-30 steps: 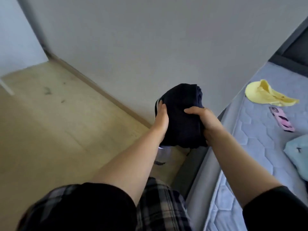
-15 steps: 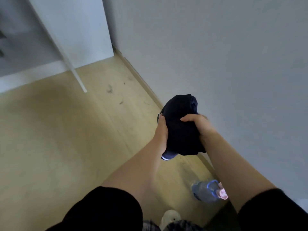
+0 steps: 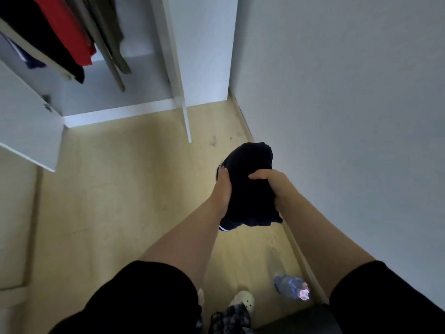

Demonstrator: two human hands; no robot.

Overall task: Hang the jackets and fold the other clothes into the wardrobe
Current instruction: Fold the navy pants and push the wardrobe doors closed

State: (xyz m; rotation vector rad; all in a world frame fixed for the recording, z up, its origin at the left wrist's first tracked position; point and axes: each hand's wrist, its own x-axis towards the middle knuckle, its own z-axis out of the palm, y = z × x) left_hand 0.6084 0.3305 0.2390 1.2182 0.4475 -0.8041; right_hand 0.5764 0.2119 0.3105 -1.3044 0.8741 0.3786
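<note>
Item: folded dark garment (image 3: pixel 248 186), centre-right of frame. I clasped it between left hand (image 3: pixel 222 189) and right hand (image 3: pixel 271 183), keeping the folds together; open wardrobe (image 3: pixel 115 97) stood upper left.

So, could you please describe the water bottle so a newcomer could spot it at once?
Follow the right-hand wall down to the floor. The bottle lies on its side there, beside a white shoe; it alone is clear, with a pink cap.
</note>
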